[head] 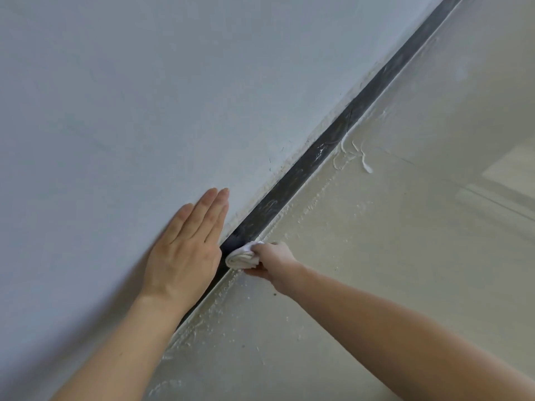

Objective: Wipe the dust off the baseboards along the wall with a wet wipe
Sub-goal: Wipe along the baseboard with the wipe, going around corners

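We have the wet wipe (241, 256) bunched into a white wad and pressed against the dark baseboard (324, 151), low down where that strip meets the floor (376, 256). Our right hand (272, 260) is clenched around the wad, its fingers (262, 248) curled over the top with the thumb tucked under, so the wipe is firmly gripped and touching the board. Just beside it, our left hand (185, 247) lies flat and open on the pale wall (130, 111), fingers straight and together, grasping nothing; we judge it is there to steady us. The baseboard runs as a narrow dark band along the foot of the wall, from behind our left wrist up to the far top edge of the view. Beyond the wipe it shows pale smears, scuffs and a dusty grey haze, and crusty white residue lines both its upper edge and the floor edge. The short stretch beside our left hand looks darker and cleaner, though part of it is hidden by the wrist, so we cannot be sure. By our reckoning the job is in its early part: a small section seems done, and nearly all of the visible length ahead is left to wipe.
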Available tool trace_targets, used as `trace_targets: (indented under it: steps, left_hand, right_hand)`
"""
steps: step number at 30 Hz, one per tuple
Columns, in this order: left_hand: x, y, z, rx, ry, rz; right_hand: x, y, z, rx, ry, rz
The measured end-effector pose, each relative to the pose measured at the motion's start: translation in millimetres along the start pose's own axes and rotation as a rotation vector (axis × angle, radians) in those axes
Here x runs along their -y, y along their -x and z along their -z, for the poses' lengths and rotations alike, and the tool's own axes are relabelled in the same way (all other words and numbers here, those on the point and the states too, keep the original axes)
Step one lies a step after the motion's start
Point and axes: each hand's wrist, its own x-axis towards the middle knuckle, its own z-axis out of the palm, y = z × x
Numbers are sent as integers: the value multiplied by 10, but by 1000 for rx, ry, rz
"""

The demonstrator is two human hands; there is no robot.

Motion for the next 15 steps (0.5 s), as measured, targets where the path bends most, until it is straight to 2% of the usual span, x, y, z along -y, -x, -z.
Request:
trace_targets:
  steps: [6,12,15]
  left_hand:
    - [29,53,-38,5,-74,-5]
    - [18,63,-58,37,-114,-4]
    - [11,61,-56,61,-119,4]
  right_hand:
    - [506,-208,132,-79,8,33]
    - [967,-174,658,-169,-233,271]
    - [927,-140,798,-166,-332,243]
